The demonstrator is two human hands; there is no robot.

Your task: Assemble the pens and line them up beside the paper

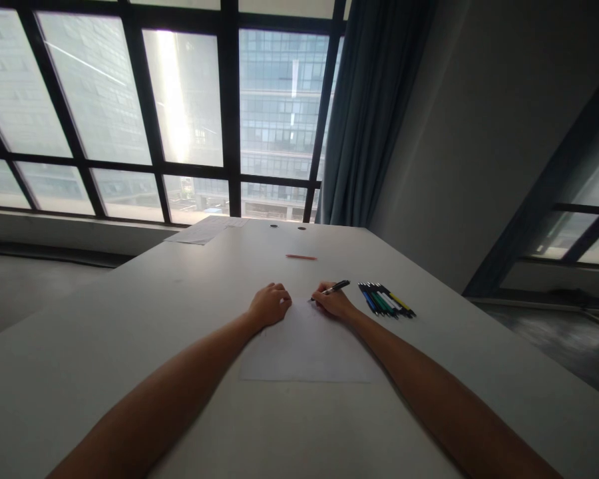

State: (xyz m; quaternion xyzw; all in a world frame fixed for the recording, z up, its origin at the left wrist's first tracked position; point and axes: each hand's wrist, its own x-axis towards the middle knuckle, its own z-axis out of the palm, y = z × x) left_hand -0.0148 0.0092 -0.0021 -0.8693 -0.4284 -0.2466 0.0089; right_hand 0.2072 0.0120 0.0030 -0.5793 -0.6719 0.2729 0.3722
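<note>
A white sheet of paper (312,352) lies on the table in front of me. My right hand (332,303) rests on its upper right part, fingers closed around a black pen (338,286). The pen leans to the right, with its tip close to the paper; whether it touches I cannot tell. On the upper left part of the sheet lies my left hand (270,304), palm down, fingers loosely bent and nothing visible in them. Any marks on the paper are too faint to make out.
Right of my right hand, several pens or markers (387,301) lie in a row. A reddish pencil-like stick (301,257) lies farther back. Papers (199,231) sit at the far left of the white table (180,279). Two dark round spots mark its far end. Windows and a curtain (369,120) stand behind.
</note>
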